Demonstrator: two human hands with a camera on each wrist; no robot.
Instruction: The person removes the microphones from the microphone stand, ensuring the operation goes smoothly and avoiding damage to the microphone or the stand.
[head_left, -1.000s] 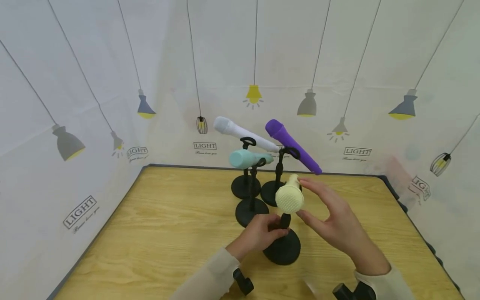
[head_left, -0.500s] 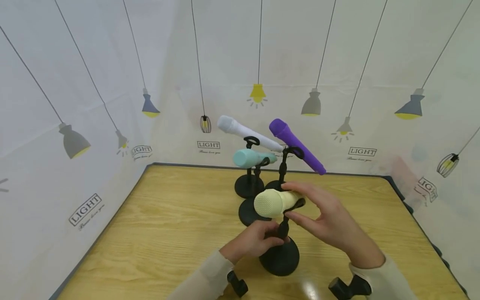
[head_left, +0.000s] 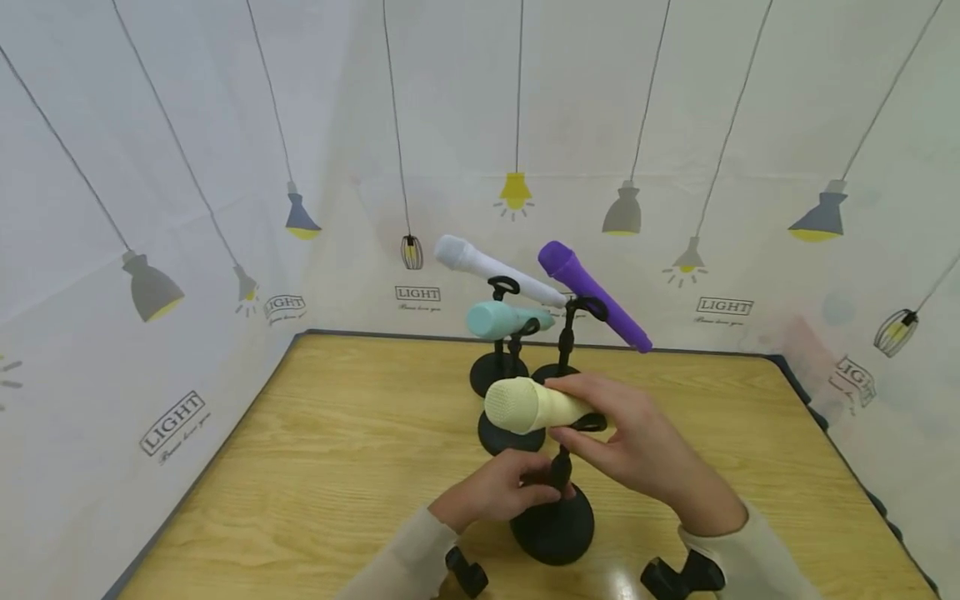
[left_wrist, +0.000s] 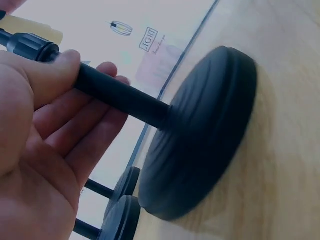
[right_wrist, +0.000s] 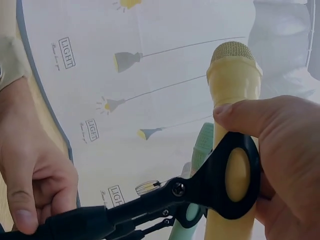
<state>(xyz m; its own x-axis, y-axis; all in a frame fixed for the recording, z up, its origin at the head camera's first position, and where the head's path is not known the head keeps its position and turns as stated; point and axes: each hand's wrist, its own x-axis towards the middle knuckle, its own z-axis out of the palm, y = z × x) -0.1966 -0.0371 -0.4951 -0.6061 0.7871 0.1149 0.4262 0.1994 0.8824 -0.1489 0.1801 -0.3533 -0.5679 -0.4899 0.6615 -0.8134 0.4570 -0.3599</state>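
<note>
A pale yellow microphone (head_left: 517,407) lies with its mesh head to the left, over the nearest black microphone stand (head_left: 553,529). My right hand (head_left: 637,433) grips its body, thumb pressed along the side in the right wrist view. The stand's black clip (right_wrist: 229,135) encircles the microphone's handle. Lower down, my left hand (head_left: 498,487) holds the stand's pole (left_wrist: 120,97) between thumb and fingers. In the left wrist view the round base (left_wrist: 200,140) looks tilted, with its underside edge close to the wooden table.
Behind stand several similar stands bearing a white microphone (head_left: 495,268), a purple microphone (head_left: 596,296) and a mint-green microphone (head_left: 498,319). The wooden table (head_left: 322,433) ends at a white backdrop (head_left: 450,100) printed with lamps.
The yellow microphone's head has swung from facing the camera round to the left, and the right hand has moved left with it. The held stand has shifted slightly nearer.
</note>
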